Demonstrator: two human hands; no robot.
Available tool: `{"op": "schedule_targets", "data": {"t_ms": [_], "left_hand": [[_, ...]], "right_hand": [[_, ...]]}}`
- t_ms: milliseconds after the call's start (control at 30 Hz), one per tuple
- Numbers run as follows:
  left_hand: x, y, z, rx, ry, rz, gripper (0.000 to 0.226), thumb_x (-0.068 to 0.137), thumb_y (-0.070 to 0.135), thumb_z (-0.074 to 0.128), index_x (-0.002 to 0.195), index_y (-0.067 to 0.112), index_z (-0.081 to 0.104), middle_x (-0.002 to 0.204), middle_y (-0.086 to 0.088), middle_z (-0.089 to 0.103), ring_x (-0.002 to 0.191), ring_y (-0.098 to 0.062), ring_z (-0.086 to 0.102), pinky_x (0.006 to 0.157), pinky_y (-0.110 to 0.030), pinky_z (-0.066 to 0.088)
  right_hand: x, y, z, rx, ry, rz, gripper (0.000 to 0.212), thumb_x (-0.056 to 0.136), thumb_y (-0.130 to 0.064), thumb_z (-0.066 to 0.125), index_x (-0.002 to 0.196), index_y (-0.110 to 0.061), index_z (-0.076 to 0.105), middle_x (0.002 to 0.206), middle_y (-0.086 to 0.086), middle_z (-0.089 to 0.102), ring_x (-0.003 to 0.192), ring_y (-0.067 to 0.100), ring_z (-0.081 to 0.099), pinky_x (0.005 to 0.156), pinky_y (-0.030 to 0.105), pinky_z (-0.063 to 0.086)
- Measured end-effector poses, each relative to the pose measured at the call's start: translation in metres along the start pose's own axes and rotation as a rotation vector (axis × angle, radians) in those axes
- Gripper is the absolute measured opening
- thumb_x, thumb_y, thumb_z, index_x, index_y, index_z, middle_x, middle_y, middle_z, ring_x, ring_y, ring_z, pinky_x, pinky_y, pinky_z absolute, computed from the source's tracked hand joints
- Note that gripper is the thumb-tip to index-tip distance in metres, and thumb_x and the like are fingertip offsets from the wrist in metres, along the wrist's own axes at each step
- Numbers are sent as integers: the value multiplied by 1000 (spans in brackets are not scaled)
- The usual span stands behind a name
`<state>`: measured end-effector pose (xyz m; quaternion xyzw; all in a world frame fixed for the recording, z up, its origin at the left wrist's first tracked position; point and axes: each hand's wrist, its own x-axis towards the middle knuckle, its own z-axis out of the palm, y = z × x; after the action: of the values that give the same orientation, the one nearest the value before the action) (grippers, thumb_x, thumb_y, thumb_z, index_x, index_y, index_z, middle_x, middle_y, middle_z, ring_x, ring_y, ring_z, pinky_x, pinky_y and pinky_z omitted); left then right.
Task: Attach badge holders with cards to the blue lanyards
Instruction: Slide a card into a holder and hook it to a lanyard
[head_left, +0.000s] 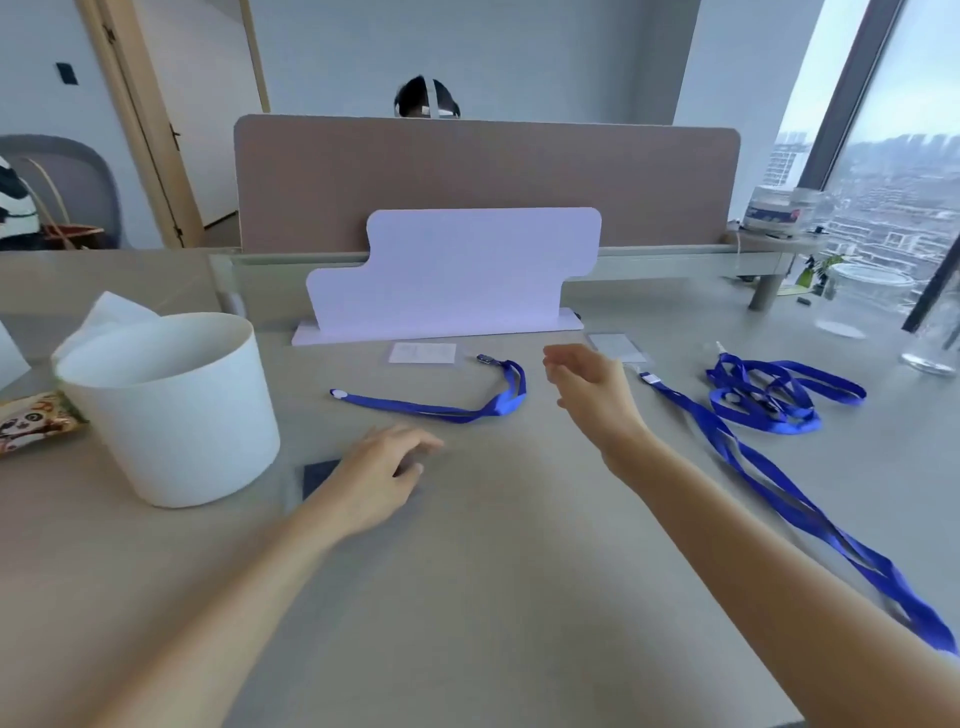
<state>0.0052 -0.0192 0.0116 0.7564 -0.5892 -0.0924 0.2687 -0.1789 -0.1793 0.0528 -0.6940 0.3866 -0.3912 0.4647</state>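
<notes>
A clear badge holder with a white card (422, 353) lies flat by the white stand. A folded blue lanyard (457, 405) lies beside it, its clip close to the holder's right edge. A second badge holder (618, 347) lies further right, next to the clip of a long blue lanyard (769, 483) that runs toward the table's near right edge. A tangled heap of blue lanyards (769, 400) lies at the right. My right hand (592, 395) hovers open between the two holders. My left hand (379, 478) rests low on the table with curled fingers, over a dark flat object (318, 477).
A white bucket (171, 410) stands at the left with a snack packet (31, 423) beside it. A white stand (452, 275) and a brown divider (483, 176) close the back; a person sits behind. Clear containers (862, 301) stand at the far right.
</notes>
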Motion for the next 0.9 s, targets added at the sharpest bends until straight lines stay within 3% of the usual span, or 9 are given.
{"op": "schedule_targets", "data": {"t_ms": [67,267,400,500,567,633,733,833,900], "left_hand": [[8,12,13,-32,-11,39,37,93,7,50,123,28,59,113,15,54,103,-7,44,87,-16,31],[43,69,51,-81,-97,119,38,94,9,49,127,27,56,105,14,49,101,-7,44,92,-20,36],[67,101,65,-51,-79,139,37,92,8,44,120,27,58,117,17,54,109,-8,50,89,-24,40],[91,130,79,-107,-43,183,36,89,6,44,115,25,61,114,16,60,108,-6,51,94,-27,43],[109,152,92,-145,-29,196,35,88,7,44,113,24,63,114,12,63,108,-9,53,91,-25,43],[126,173,104,-152,-43,219,33,88,9,44,111,23,64,113,10,63,107,-12,55,90,-26,44],[151,197,123,-140,-78,244,32,89,12,42,110,23,65,114,8,64,107,-13,57,93,-30,46],[170,216,140,-117,-108,250,32,88,11,43,111,22,64,116,4,65,107,-15,57,93,-30,46],[179,225,150,-106,-110,257,32,88,12,44,111,22,64,114,1,65,107,-17,56,93,-33,47]], "right_hand": [[-4,5,-6,-9,-19,4,28,92,-20,51,116,-28,64,111,-7,65,98,11,60,76,28,52],[-9,18,-61,-59,47,8,29,92,-14,53,117,-21,65,108,-8,65,93,4,60,73,19,46],[-4,32,-118,-63,191,51,26,90,-13,53,110,-21,68,97,-6,67,78,6,58,72,27,50],[4,44,-156,-42,273,109,29,91,-10,52,114,-16,68,102,-4,68,91,12,62,88,34,51],[11,54,-178,-82,321,150,31,91,-11,51,118,-16,67,112,-2,68,98,14,62,84,30,50],[17,62,-195,-167,351,172,34,91,-9,50,121,-17,65,116,-2,66,99,13,59,79,26,46],[28,73,-210,-356,303,180,36,90,-5,50,121,-14,65,123,1,63,108,21,58,82,30,49],[36,84,-215,-616,148,172,29,84,-4,52,105,-11,70,109,8,66,102,29,59,85,43,53],[39,93,-220,-782,91,134,23,81,-14,56,100,-16,70,102,4,67,99,27,58,82,42,53]]}}
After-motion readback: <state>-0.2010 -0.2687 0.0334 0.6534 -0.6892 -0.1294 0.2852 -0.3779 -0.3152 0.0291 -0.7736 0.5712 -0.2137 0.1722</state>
